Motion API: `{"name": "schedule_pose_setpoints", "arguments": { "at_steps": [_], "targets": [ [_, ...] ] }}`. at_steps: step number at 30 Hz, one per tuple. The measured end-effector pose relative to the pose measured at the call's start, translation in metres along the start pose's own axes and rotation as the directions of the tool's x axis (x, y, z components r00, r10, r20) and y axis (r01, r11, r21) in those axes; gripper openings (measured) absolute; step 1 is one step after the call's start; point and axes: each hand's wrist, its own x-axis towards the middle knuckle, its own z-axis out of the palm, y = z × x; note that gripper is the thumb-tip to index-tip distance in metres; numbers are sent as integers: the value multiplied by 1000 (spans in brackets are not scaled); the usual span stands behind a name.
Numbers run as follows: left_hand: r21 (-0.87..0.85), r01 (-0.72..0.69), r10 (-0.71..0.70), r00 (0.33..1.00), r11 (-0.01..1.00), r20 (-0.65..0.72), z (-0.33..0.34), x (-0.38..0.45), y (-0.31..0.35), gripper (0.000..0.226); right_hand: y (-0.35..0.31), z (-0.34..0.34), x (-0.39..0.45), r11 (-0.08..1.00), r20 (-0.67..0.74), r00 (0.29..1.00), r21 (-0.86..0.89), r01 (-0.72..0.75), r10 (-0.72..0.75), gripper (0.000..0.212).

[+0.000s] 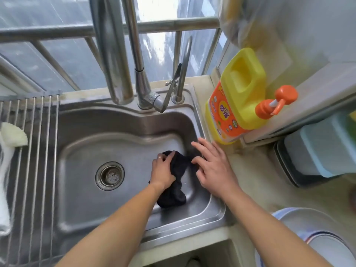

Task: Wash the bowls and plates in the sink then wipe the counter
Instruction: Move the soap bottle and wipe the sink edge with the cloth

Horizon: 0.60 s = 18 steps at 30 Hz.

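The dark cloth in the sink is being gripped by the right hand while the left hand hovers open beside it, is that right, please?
Not quite: the hands are swapped. The head view shows the left hand gripping the dark cloth in the sink, while the right hand hovers open beside it.

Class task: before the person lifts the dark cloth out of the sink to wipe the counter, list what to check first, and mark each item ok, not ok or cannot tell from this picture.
1. Left hand grips the dark cloth: ok.
2. Right hand free to help; fingers spread, holding nothing: ok.
3. Sink basin free of bowls and plates: ok, only the cloth lies in it.
4. Tap shut off: ok, no water stream shows.
5. Cloth wrung out: cannot tell.
6. Counter free for wiping: not ok, the detergent bottle stands by the sink's edge.
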Motion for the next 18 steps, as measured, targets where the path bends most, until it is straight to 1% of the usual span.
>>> {"name": "schedule_pose_setpoints", "arguments": {
  "at_steps": [1,3,6,9,11,13,15,18],
  "targets": [
    [-11,-57,57,997,998,42,1,2,9,92,0,0,0,1000,-9,1000,10,2,-2,24],
    [-62,-89,94,992,994,89,5,2,21,87,0,1,1,1000,-19,1000,11,5,-5,23],
    [-142,-72,96,980,987,173,6,-4,23,82,0,1,0,1000,-16,1000,-1,8,-8,22],
    [-170,-65,111,956,983,272,10,-14,15,81,1,1,1,1000,-27,999,-5,16,-16,21],
    [-187,-29,92,937,982,337,18,-28,7,77,2,2,1,1000,-27,999,-19,18,-19,18],
    [-180,5,70,910,984,409,22,-43,6,71,2,2,1,999,-21,1000,-37,16,-17,17],
    [-132,29,38,877,991,479,16,-53,13,68,2,2,0,999,-18,1000,-45,13,-14,18],
    [-38,-1,23,812,999,583,-3,-61,28,63,1,2,0,999,-14,1000,-47,13,-14,18]
  ]
}}
